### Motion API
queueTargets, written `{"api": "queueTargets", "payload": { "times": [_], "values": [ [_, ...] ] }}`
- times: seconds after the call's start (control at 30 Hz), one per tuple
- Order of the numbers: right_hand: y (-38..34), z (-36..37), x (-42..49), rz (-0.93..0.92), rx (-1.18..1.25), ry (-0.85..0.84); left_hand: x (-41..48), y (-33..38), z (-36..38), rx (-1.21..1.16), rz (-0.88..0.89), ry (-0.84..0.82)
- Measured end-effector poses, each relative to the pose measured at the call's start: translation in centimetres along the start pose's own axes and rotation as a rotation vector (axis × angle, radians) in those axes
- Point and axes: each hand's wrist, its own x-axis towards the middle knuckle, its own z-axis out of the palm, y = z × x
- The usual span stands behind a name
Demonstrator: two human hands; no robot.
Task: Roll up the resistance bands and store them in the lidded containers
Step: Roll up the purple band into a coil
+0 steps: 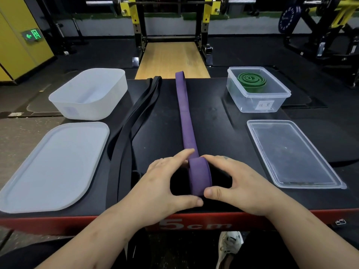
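A purple resistance band (185,113) lies stretched away from me down the middle of the black platform (223,121). Its near end is wound into a standing roll (200,176). My left hand (165,183) grips the roll's left side, thumb under its near edge and forefinger on top. My right hand (235,185) grips the right side, thumb at the near edge. A black band (134,121) lies loose left of the purple one. A green band (251,81), rolled up, sits inside the clear container (258,104) at the far right.
A frosted white container (87,94) stands at the far left with its lid (52,167) lying flat in front of it. The clear lid (291,154) lies flat on the right. The platform's red front edge (116,223) is close to me. A squat rack stands behind.
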Motion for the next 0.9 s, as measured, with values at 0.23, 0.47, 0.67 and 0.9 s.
{"api": "queueTargets", "payload": {
  "times": [0.23,0.47,0.67,0.9],
  "values": [
    [-0.28,-0.27,-0.06,-0.040,0.007,-0.017,0.26,-0.24,0.17,-0.045,0.010,0.057],
    [-0.33,-0.30,-0.27,-0.046,0.021,-0.032,0.13,-0.38,0.27,-0.051,0.030,0.027],
    [0.14,-0.13,-0.31,-0.052,0.035,-0.009,-0.12,0.09,0.52,0.040,0.069,-0.028],
    [-0.06,0.05,-0.10,-0.065,0.048,-0.003,-0.05,0.23,0.44,0.073,0.122,0.059]
  ]
}}
